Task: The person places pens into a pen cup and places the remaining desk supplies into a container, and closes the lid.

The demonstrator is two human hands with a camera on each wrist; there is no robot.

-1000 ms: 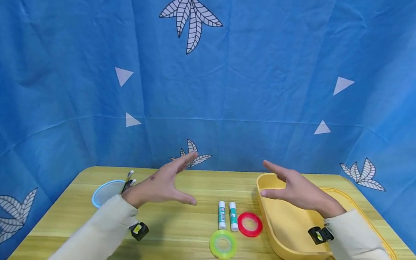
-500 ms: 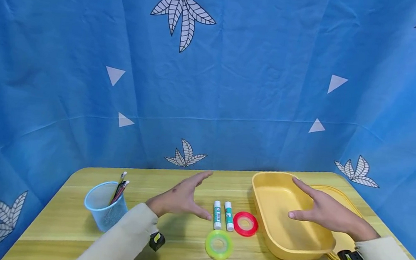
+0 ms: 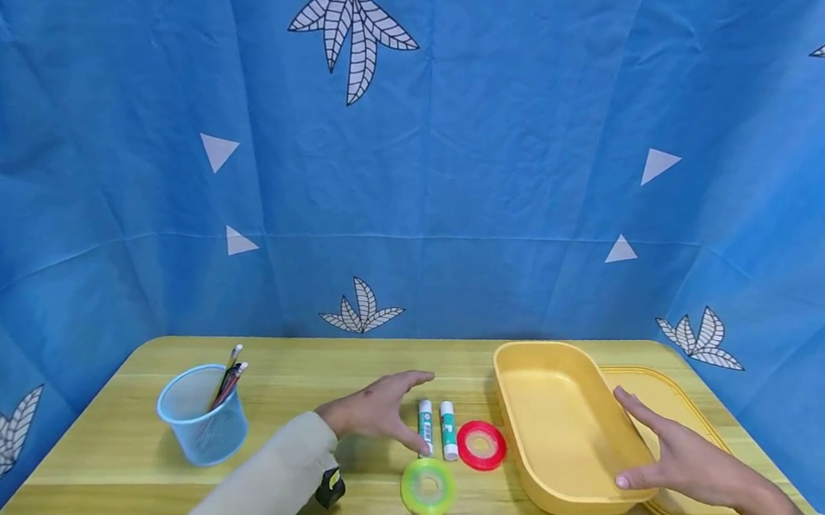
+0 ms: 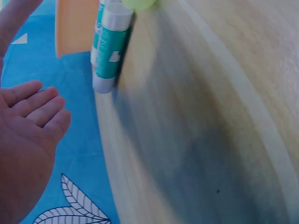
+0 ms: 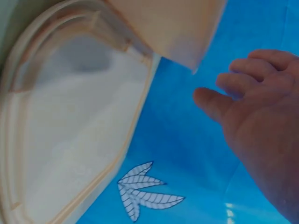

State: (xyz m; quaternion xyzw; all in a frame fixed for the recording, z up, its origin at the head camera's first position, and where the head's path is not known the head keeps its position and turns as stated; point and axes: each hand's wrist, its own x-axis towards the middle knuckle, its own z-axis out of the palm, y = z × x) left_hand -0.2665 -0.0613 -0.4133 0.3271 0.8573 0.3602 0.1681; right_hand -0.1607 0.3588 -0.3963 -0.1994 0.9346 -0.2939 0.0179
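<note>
My left hand (image 3: 381, 410) hovers just left of two glue sticks (image 3: 449, 432), fingers spread and holding nothing. In the left wrist view, the same hand (image 4: 28, 130) shows its palm beside the white-and-green glue sticks (image 4: 112, 53). A lime-green tape roll (image 3: 426, 505) lies in front of the sticks, and a red tape roll (image 3: 480, 462) is to their right. Over the right side of a yellow plastic box (image 3: 541, 423), my right hand (image 3: 698, 466) is held with thumb and fingers apart. The right wrist view has that hand (image 5: 266, 102) with nothing in it.
Flat on the table, partly behind the box, is its yellow lid (image 3: 667, 398). A light-blue mesh pen cup (image 3: 209, 434) with several pencils (image 3: 229, 385) stands at the left. Blue patterned cloth (image 3: 495, 174) hangs behind the wooden table (image 3: 344, 350).
Both hands have come down toward the table. The left moved right to the glue sticks; the right moved right to the box's side. The view has shifted slightly, and the pen cup is now uncovered.
</note>
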